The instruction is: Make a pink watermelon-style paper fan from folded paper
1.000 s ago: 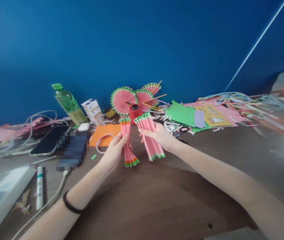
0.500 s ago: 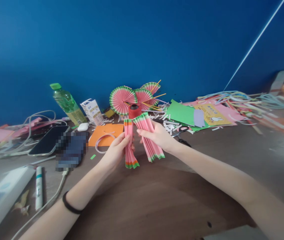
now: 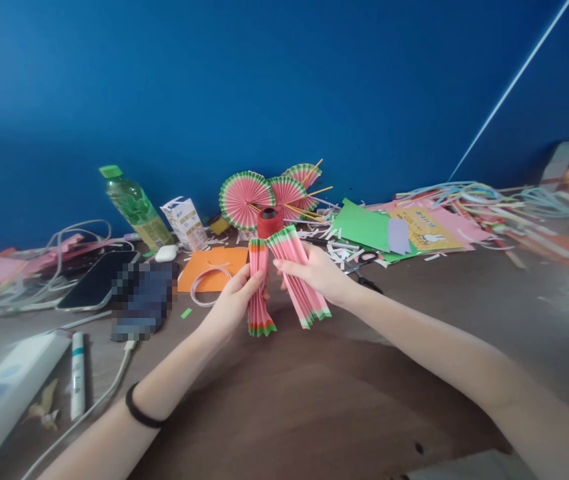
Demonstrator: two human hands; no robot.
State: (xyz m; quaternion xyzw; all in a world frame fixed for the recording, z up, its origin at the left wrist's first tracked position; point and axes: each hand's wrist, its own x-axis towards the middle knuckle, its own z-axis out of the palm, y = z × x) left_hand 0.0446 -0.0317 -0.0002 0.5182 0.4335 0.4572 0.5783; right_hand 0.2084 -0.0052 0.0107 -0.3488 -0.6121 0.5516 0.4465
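Observation:
My left hand (image 3: 241,288) is closed around the middle of a pleated pink paper strip (image 3: 259,319) with orange and green ends. A second pleated pink paper (image 3: 300,283), edged in white and green, is pinched in my right hand (image 3: 320,272), its folds slightly fanned. The two papers are held side by side above the desk and lean apart toward the bottom. Some fingertips are hidden behind them. Just beyond their top ends is a red spool-like object (image 3: 270,223) with a dark centre. Round watermelon-coloured paper fans (image 3: 247,200) on sticks lean against the wall behind it.
On the left are a green-capped bottle (image 3: 137,207), a small carton (image 3: 184,223), a phone (image 3: 99,281), a marker (image 3: 78,377) and cables. A tape roll (image 3: 199,293) rests on orange paper (image 3: 234,257). To the right lie scissors (image 3: 361,267), green paper (image 3: 364,227) and paper strips.
The left pleated paper's lower end has shifted slightly left. The right one's lower end has dropped slightly. Both hands keep their hold in nearly the same place.

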